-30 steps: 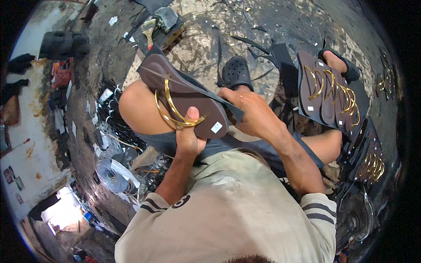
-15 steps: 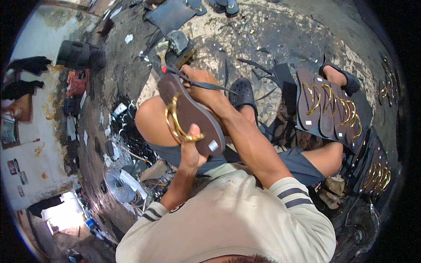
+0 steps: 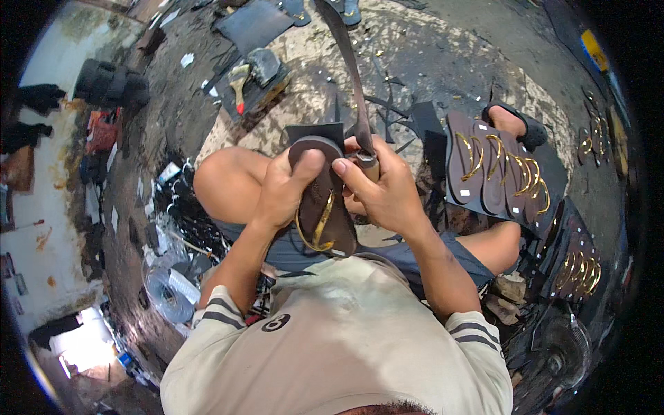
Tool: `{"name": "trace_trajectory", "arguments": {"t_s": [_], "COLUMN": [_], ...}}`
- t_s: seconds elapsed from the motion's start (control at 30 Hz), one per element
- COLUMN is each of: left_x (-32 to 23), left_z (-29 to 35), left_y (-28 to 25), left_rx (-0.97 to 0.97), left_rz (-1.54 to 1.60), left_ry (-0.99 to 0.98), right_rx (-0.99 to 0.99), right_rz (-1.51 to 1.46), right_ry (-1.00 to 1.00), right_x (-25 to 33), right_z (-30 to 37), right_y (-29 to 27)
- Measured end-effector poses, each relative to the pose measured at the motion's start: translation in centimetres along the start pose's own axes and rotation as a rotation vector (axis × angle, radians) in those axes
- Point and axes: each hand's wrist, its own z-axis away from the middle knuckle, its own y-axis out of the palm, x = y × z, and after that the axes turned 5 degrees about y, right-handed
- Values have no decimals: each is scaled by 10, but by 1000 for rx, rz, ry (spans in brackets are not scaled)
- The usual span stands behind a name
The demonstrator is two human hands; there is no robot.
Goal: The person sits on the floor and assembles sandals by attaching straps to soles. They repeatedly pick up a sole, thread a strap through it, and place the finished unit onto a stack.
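My left hand (image 3: 279, 187) grips a brown-topped sandal (image 3: 319, 188) with gold straps, its thumb pressed flat on the far part of the footbed. A square-edged piece of black sole sheet (image 3: 315, 131) juts out beyond the sandal's far end. In my right hand (image 3: 389, 190) is a knife (image 3: 354, 76) with a thick handle, its long dark blade pointing up and away from me. The right thumb reaches over to the sandal's right edge. Some of the right fingers are hidden behind the handle and sandal.
Finished-looking sandals (image 3: 492, 166) with gold straps lie in a row at right. Ahead are a brush (image 3: 238, 81), a grey block (image 3: 263, 66) and a black sheet (image 3: 254, 26). Dark offcuts (image 3: 387, 104) litter the floor. Clear rolled tubing (image 3: 168, 290) lies at left, a fan (image 3: 564, 349) at lower right.
The sandal has turned and come nearer, its gold straps now toward my body. My left hand has shifted to its far part. The right hand has moved right, with the knife blade now pointing away.
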Motion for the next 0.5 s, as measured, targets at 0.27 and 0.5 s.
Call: {"name": "trace_trajectory", "arguments": {"t_s": [0.27,0.5], "left_x": [-6,-6], "left_z": [21,40], "left_y": [-12,-9], "left_rx": [-123,-19], "left_rz": [-5,-123], "left_ry": [-115,-122], "right_rx": [-30,142], "right_rz": [547,682], "right_ry": [-286,-232], "right_x": [-90,-45], "right_z": [55,17], "right_y": [-3,-13]}}
